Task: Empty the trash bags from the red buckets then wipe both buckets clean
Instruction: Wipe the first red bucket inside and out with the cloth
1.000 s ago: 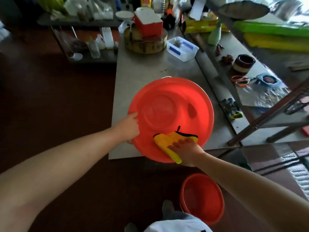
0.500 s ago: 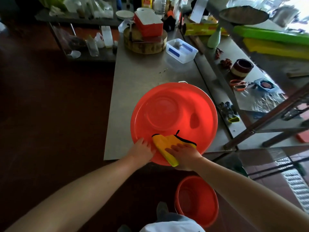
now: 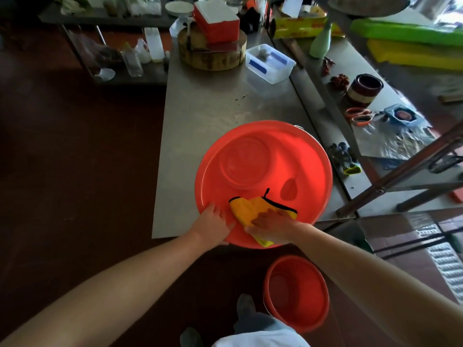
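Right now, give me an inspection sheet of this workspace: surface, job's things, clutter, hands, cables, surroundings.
Surface: steel table, bare metal in its middle.
Job's things: red bucket on the table's near end; yellow cloth draped over its near rim; second red bucket on the floor below; no bag seen in either.
Clutter: wooden chopping block with a red-and-white box on it, clear plastic tub, at the table's far end.
Hands: left hand rests on the table bucket's near rim; right hand presses the cloth against it.
Cables: nothing seen.
Surroundings: dark red floor; steel bench to the right holding orange scissors and a green bottle.
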